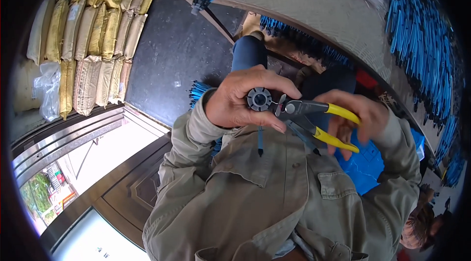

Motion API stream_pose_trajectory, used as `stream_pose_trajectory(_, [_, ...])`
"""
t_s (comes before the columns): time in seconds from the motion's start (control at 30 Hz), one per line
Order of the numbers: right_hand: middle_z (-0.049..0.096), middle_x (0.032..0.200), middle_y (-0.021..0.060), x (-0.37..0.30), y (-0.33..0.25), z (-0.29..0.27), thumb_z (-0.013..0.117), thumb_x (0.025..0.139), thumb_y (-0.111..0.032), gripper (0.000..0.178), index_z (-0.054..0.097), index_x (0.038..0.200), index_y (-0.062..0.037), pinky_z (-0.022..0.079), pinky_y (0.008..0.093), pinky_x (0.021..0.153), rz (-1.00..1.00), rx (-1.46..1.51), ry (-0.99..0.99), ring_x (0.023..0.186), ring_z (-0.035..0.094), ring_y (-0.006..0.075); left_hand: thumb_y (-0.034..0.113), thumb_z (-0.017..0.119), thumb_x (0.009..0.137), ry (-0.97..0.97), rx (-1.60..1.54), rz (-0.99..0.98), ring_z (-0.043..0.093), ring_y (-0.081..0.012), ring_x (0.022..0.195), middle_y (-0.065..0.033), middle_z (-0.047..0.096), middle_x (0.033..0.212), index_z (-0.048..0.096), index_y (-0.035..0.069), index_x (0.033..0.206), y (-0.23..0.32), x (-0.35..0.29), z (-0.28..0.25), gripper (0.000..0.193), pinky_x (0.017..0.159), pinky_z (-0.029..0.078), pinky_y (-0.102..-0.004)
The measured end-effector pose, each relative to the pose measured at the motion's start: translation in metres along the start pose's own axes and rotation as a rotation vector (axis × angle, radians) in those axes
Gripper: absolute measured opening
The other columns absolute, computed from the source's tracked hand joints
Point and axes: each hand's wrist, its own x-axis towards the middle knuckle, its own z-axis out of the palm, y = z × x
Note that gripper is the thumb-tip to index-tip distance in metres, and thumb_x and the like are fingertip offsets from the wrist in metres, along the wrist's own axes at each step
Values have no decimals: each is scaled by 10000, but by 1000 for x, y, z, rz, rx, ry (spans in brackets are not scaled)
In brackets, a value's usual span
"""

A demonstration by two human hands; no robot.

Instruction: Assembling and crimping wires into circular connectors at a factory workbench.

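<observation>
Take the grey plug (259, 99) as your mark. Your left hand (240, 99) wraps it, fingers curled tight, its round face toward you. A blue wire (260, 139) hangs below it. Just right of it, the pliers (314, 120) point nose-first at its rim, yellow handles gripped in your right hand (358, 116). Beyond lies the table (314, 1).

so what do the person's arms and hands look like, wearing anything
Both hands, left hand and right hand, are bare, with no gloves. The arms are covered to the wrists by long sleeves of a khaki-olive work jacket with loose cuffs.
</observation>
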Motion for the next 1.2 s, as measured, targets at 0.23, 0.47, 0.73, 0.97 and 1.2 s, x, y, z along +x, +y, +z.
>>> stream_pose_trajectory(0.23, [585, 1055, 221, 0, 20, 27, 635, 829, -179, 537, 385, 1277, -20, 510, 280, 605, -453, -1552, 591, 744, 628, 224, 279, 853, 516, 116, -20, -90, 569, -178, 764, -104, 640, 928, 626, -13, 1030, 9, 5, 3, 633, 674, 433, -279])
stream_pose_trajectory(0.47, [581, 1022, 226, -6, 28, 10, 664, 770, -143, 534, 436, 1240, -33, 495, 323, 621, -244, -300, 218, 728, 617, 282, 266, 853, 534, -179, -15, 27, 570, -186, 778, -92, 630, 913, 622, -18, 1003, 0, 10, -8, 594, 682, 434, -287])
stream_pose_trajectory(0.73, [577, 938, 165, 11, 17, 34, 695, 673, -112, 415, 593, 1068, -39, 482, 345, 629, -462, -1541, 746, 760, 597, 289, 225, 844, 572, 133, 36, -75, 572, -190, 792, -105, 617, 914, 610, -17, 976, 3, -4, 7, 526, 688, 436, -300])
stream_pose_trajectory(0.97, [551, 864, 122, 28, 36, 20, 715, 619, -137, 285, 646, 878, -40, 469, 338, 616, -536, -1602, 1072, 749, 580, 276, 218, 839, 582, 250, 142, -52, 579, -189, 816, -109, 619, 933, 603, -14, 980, -3, 1, 17, 517, 708, 441, -294])
stream_pose_trajectory(1.2, [545, 811, 136, 48, 52, -8, 701, 651, -136, 203, 618, 795, -21, 454, 334, 543, -678, -1572, 1006, 663, 578, 274, 221, 827, 597, 347, 165, -96, 587, -180, 841, -96, 625, 960, 612, -4, 1000, 0, 2, 19, 509, 742, 452, -288])
